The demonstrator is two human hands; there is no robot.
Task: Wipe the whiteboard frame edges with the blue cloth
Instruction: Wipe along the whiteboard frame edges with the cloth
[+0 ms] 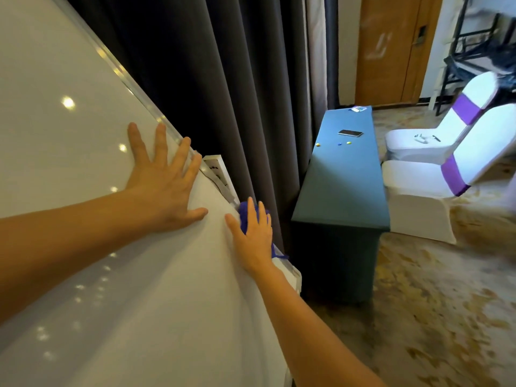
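A large glossy whiteboard [69, 135] fills the left half of the view, and its silver frame edge [131, 85] runs diagonally from top left down to the lower middle. My left hand [164, 180] lies flat on the board with fingers spread, fingertips reaching the frame. My right hand [255, 236] presses the blue cloth [243, 216] against the frame's right edge, below a white tray-like fitting [219, 170]. Most of the cloth is hidden under my palm; a strand of it hangs out below the hand.
Dark grey curtains [209, 79] hang right behind the board. A teal-covered table [343, 188] stands to the right with a phone [350, 132] and small coloured bits on it. Two white-covered chairs [418, 177] with purple sashes and a wooden door [391, 48] lie beyond.
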